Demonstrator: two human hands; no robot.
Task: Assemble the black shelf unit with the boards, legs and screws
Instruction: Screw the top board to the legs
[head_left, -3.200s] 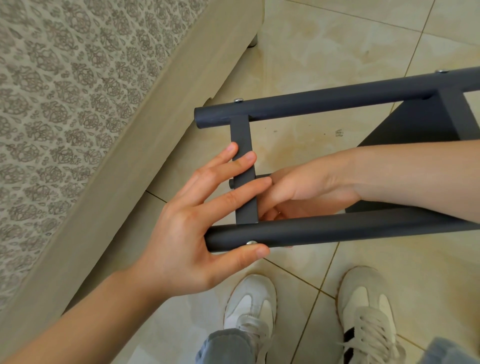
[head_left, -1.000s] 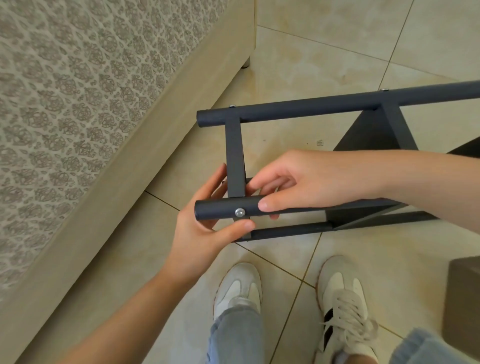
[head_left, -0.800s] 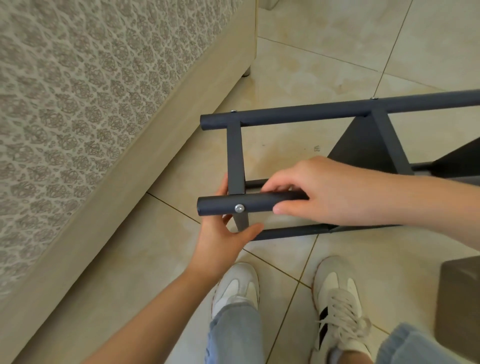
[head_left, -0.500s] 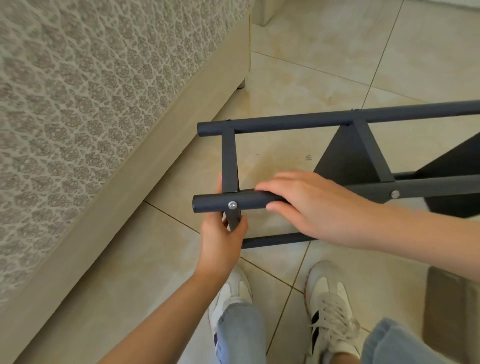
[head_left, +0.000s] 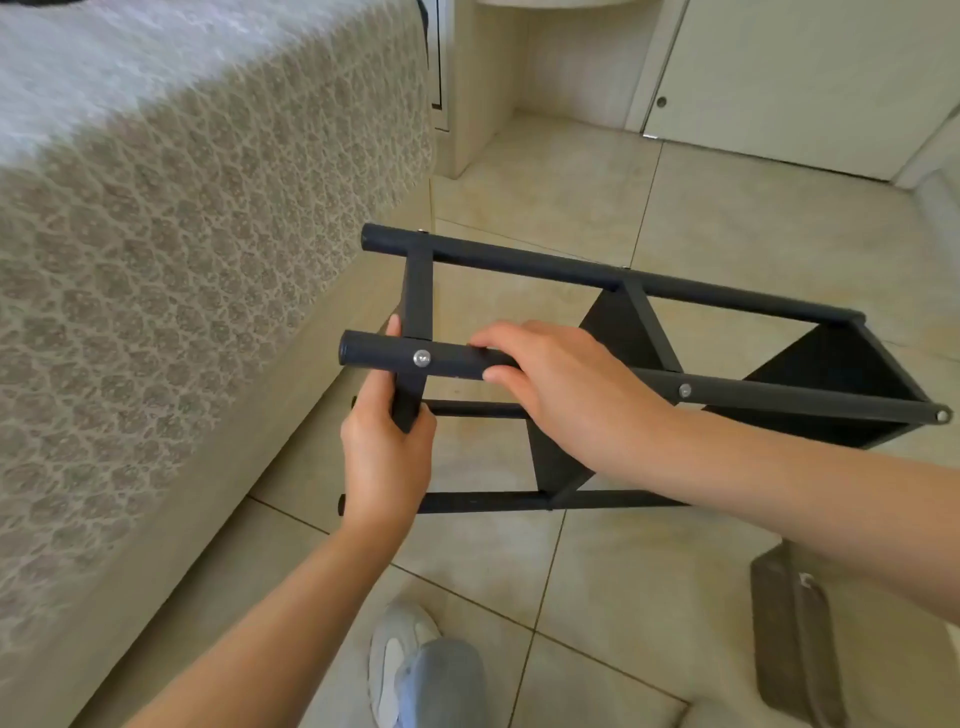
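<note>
The black shelf unit (head_left: 753, 306) lies on its side above the tiled floor, its round legs running left to right and its dark boards (head_left: 831, 374) set between them. My left hand (head_left: 387, 457) grips the flat end board (head_left: 415, 296) from below. My right hand (head_left: 566, 379) grips the near upper leg (head_left: 379, 358) just right of a silver screw (head_left: 422, 358). More screw heads (head_left: 684, 391) show along that leg and at its far end.
A bed with a patterned cover (head_left: 182, 234) and beige frame runs along the left. Beige cabinets (head_left: 779, 73) stand at the back. A grey flat object (head_left: 789, 634) lies on the floor at lower right. My shoe (head_left: 400, 660) is below the unit.
The unit has turned and swung so its far end is now in view at right. My left hand slid down onto the end board. My right hand stays on the near leg. The view lifted.
</note>
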